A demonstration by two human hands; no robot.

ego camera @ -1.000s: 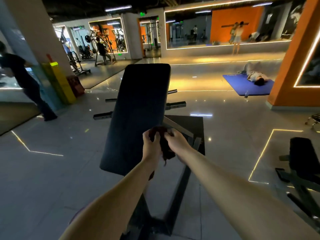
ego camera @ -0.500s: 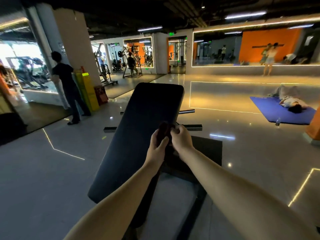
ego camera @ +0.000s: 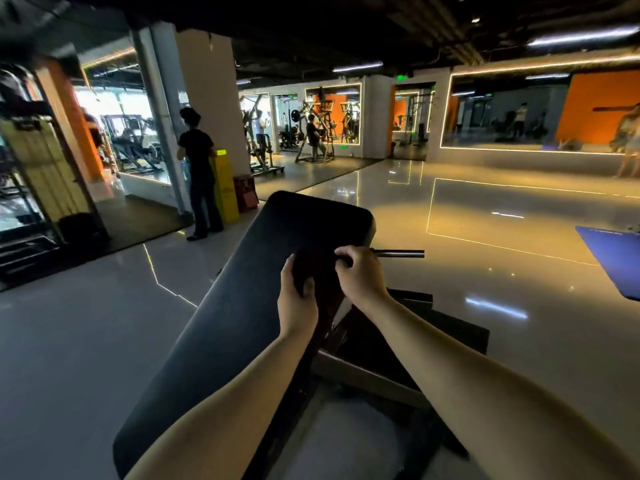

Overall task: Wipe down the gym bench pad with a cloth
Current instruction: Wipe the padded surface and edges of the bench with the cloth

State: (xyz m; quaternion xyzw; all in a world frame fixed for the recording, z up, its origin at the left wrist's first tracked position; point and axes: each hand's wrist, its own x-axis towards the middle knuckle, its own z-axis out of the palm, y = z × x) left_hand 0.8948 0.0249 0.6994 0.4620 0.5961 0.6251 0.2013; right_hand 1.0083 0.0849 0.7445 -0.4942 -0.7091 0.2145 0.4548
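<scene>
Head view: left hand [ego camera: 298, 299] and right hand [ego camera: 360, 276] grip dark cloth [ego camera: 311, 270] over black bench pad [ego camera: 242, 306], glossy gym floor [ego camera: 485, 244].

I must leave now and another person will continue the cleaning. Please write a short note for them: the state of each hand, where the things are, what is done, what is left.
Left hand: closed on the dark cloth, thumb on top.
Right hand: pinches the same cloth from the right side.
The cloth is over the right edge of the black bench pad, towards its far end; whether it touches the pad cannot be told.
Done: cloth brought to the pad. No wiped area can be seen.
Left: wipe the whole pad, far end to near end.
</scene>
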